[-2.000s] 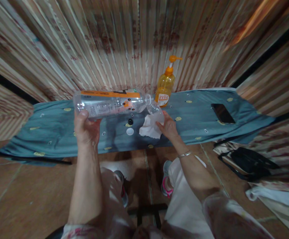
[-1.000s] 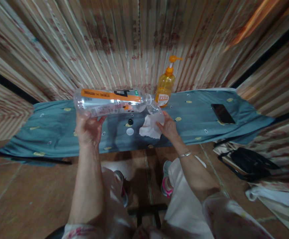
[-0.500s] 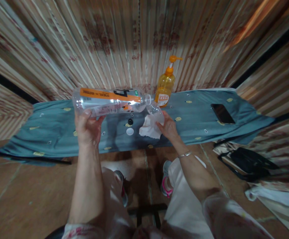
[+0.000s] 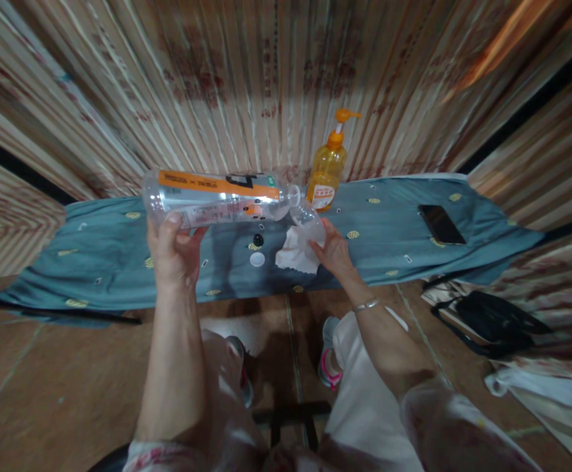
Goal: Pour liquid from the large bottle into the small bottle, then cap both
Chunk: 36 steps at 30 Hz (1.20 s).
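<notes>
My left hand (image 4: pixel 174 252) is closed around the lower part of a large clear plastic bottle (image 4: pixel 217 200) with an orange and silver label. The bottle lies nearly level in the air, its mouth pointing right. In my right hand (image 4: pixel 334 250) is a small clear plastic container (image 4: pixel 309 221), tilted up to the left so that its upper end meets or nearly meets the bottle's mouth. Whether liquid passes between them I cannot tell. A crumpled white tissue (image 4: pixel 296 254) is just below the container. Left of it, a small black cap (image 4: pixel 258 240) and a white round cap (image 4: pixel 257 259) rest on the cloth.
An orange pump bottle (image 4: pixel 326 174) with yellow liquid stands behind my right hand. A black phone (image 4: pixel 441 224) lies further right on the blue-green cloth (image 4: pixel 389 229). Pleated curtains (image 4: pixel 246 78) hang behind. A black bag (image 4: pixel 497 321) sits low at the right.
The large bottle's base has risen slightly in my left hand, tipping it a little more toward the small container. My right hand stays nearly still.
</notes>
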{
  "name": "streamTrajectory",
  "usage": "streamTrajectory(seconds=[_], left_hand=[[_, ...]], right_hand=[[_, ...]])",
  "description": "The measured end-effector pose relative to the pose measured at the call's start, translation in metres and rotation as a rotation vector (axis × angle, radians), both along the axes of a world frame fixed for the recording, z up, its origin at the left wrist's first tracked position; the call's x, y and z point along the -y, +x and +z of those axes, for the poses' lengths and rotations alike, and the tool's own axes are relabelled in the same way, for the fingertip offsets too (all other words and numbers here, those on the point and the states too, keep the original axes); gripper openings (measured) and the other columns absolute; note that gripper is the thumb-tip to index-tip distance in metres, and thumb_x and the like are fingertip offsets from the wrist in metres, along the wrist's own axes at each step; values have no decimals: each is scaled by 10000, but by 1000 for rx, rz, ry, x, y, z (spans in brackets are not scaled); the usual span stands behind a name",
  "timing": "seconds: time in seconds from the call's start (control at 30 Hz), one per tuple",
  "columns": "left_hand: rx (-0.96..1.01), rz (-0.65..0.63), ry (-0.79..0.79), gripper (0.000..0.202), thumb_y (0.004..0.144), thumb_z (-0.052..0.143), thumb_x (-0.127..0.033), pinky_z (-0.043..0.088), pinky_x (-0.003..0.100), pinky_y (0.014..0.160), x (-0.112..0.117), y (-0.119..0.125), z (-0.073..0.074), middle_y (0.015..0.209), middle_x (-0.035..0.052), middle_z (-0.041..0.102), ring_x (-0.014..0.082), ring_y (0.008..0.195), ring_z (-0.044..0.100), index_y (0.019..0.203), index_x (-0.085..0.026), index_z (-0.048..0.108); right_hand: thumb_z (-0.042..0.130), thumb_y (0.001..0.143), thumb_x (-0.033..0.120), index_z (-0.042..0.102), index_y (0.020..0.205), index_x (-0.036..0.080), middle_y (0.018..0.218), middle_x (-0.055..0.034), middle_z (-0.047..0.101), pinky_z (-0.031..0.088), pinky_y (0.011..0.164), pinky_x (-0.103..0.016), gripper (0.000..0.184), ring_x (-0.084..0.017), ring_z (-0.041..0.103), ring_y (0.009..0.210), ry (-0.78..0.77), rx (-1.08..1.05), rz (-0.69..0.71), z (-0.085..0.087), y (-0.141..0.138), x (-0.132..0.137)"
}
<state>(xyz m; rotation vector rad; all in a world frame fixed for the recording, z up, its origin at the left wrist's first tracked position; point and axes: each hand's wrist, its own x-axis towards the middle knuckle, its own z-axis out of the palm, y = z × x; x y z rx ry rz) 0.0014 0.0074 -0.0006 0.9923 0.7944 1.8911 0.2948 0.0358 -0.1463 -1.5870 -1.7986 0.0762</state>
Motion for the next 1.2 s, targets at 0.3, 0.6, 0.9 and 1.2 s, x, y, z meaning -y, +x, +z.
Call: streamTrajectory(seconds=[0.3,0.6,0.9,1.2], left_hand=[[-33,19,24,437,596,749,-386,511,373,848,2,2,5,1023,37,675,197,956,617,997,-268,623],[-34,18,32,438,599,759,-382,512,386,853,1,-3,2,1053,40,665,211,993,620,995,-259,620],[-44,38,38,419,588,759,-385,518,404,866,2,-5,4,1047,46,672,230,1025,617,964,-252,631],[-38,74,49,503,523,792,-392,551,346,778,-1,-7,4,1009,32,685,181,905,626,989,-257,658]], right_hand=[[501,891,417,389,1406,42,1362,-254,544,458,1049,-548,647,-361,533,1262,1,-5,15,0,-1,0],[520,881,393,402,1400,53,1342,-240,567,475,1029,-538,632,-364,549,1236,0,8,11,0,0,0],[496,889,421,402,1403,38,1340,-253,558,463,1041,-549,648,-371,537,1249,-3,23,14,1,-1,1],[500,889,390,422,1385,14,1311,-263,578,477,1022,-540,627,-371,560,1208,19,50,13,3,-2,2]])
